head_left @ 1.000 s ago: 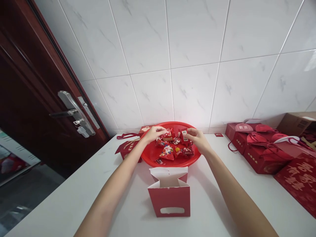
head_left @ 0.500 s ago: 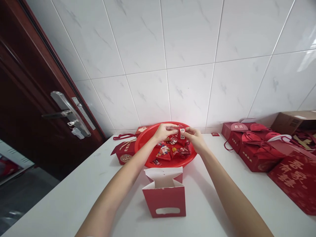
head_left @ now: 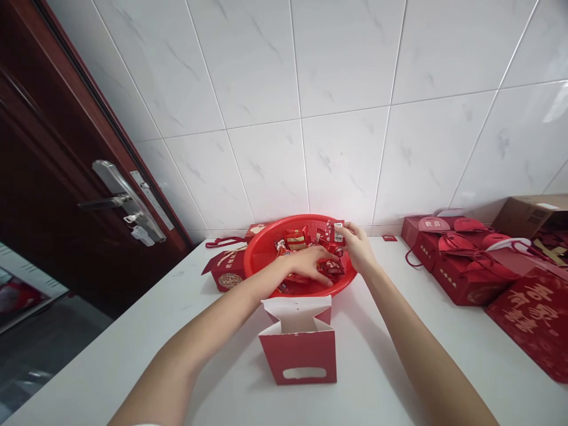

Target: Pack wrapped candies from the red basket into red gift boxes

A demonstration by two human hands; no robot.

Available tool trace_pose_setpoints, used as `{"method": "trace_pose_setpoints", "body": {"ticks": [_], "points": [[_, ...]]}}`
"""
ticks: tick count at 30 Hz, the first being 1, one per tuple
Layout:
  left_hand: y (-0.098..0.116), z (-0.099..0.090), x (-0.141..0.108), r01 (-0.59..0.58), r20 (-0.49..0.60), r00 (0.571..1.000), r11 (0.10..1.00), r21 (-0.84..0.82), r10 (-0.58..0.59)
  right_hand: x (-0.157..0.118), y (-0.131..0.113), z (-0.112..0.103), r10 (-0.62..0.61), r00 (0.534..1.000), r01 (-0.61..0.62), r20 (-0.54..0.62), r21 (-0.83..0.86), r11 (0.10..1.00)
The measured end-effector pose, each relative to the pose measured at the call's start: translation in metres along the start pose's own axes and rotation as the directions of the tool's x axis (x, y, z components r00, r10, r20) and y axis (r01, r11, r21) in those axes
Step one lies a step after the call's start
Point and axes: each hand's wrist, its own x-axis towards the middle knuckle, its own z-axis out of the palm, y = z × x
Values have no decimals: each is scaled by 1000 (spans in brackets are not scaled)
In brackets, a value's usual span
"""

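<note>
A red plastic basket (head_left: 256,254) stands against the tiled wall with several wrapped candies (head_left: 295,238) in it. My left hand (head_left: 312,264) reaches down into the basket, fingers apart over the candies. Above the basket's right rim, my right hand (head_left: 357,245) pinches a red candy packet (head_left: 336,232) with a white label. In front of the basket, close to me, an open red gift box (head_left: 298,355) stands upright, its white inside showing and an oval cutout low on its near side.
A closed red gift box (head_left: 228,271) sits left of the basket. Several more red boxes (head_left: 461,266) and a cardboard carton (head_left: 528,216) occupy the right side of the white table (head_left: 186,313). A dark door (head_left: 66,148) with a metal handle is at left.
My left hand has left the packet and dropped lower into the basket among the candies. The packet stays in my right hand, a little farther right.
</note>
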Motion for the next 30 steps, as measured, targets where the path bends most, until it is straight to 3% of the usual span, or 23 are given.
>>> {"method": "trace_pose_setpoints", "body": {"ticks": [2, 3, 5, 8, 11, 13, 15, 18, 20, 25, 30], "points": [[4, 7, 2, -56, 156, 988, 973, 225, 21, -1, 0, 0, -8, 1000, 8, 6, -14, 1000], [5, 9, 3, -38, 171, 985, 951, 307, -16, -1, 0, 0, -12, 1000, 12, 9, -23, 1000], [2, 6, 6, 73, 85, 989, 900, 429, -121, -2, 1, 0, -22, 1000, 22, 13, -43, 999], [-6, -8, 5, 259, -143, 966, 836, 483, -217, -2, 2, 0, -38, 999, 39, 18, -63, 997], [-7, -23, -2, 286, -212, 954, 850, 442, -210, -3, 2, 1, -46, 999, 48, 25, -77, 996], [0, -24, -6, 209, -136, 976, 895, 394, -168, -3, 2, 1, -51, 998, 53, 25, -90, 995], [9, -18, -8, 104, 46, 991, 951, 293, -122, -4, 2, 2, -55, 998, 57, 22, -104, 993], [23, -2, -10, 107, 301, 940, 978, 179, -158, -4, 3, 2, -59, 998, 62, 23, -127, 990], [28, 6, -10, 181, 336, 910, 961, 209, -245, -4, 4, 2, -63, 998, 65, 22, -141, 988], [17, 2, -10, 341, 234, 880, 893, 294, -413, -1, 7, 2, -73, 997, 74, 17, -158, 985], [-12, -20, -11, 520, -8, 835, 784, 338, -550, 0, 7, 2, -87, 996, 90, 24, -169, 982]]}}
